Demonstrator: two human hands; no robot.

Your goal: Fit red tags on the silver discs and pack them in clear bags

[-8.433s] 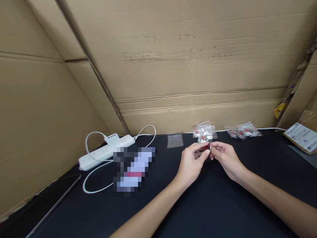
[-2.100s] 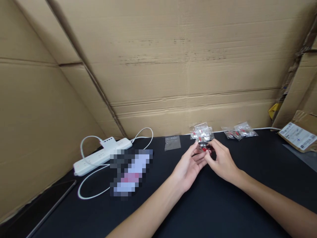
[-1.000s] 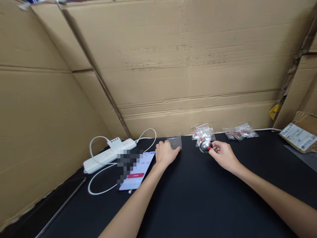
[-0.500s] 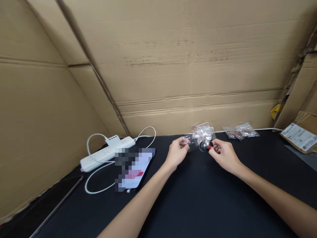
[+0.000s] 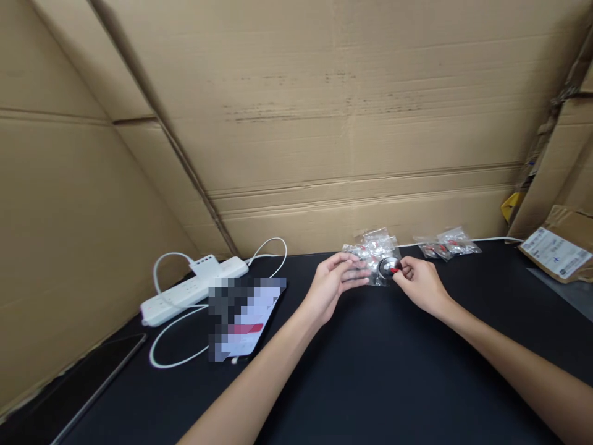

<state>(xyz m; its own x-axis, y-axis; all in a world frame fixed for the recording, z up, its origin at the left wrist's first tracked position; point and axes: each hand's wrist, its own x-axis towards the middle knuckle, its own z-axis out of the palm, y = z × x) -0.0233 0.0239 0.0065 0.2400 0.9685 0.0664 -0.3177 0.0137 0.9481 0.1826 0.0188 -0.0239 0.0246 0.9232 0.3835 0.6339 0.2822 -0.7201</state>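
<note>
My right hand (image 5: 419,283) pinches a small round silvery part with red bits (image 5: 387,267) just above the black tabletop (image 5: 370,371). My left hand (image 5: 333,281) is a short way to its left and holds a small clear plastic bag (image 5: 370,276) by its edge, with the bag's mouth next to the part. Both hands are close together. Right behind them, against the cardboard wall, lies a pile of clear bags with red and silver parts (image 5: 370,248).
A second pile of bagged parts (image 5: 447,244) lies at the back right, and a labelled brown parcel (image 5: 556,250) at the far right. On the left are a white power strip with cables (image 5: 194,287), a lit phone (image 5: 245,315) and a dark flat device (image 5: 97,383). Cardboard walls enclose the table.
My left hand reached left to the flat clear bag, picked it up and brought it back beside the round part. My right hand stayed in place holding the part.
</note>
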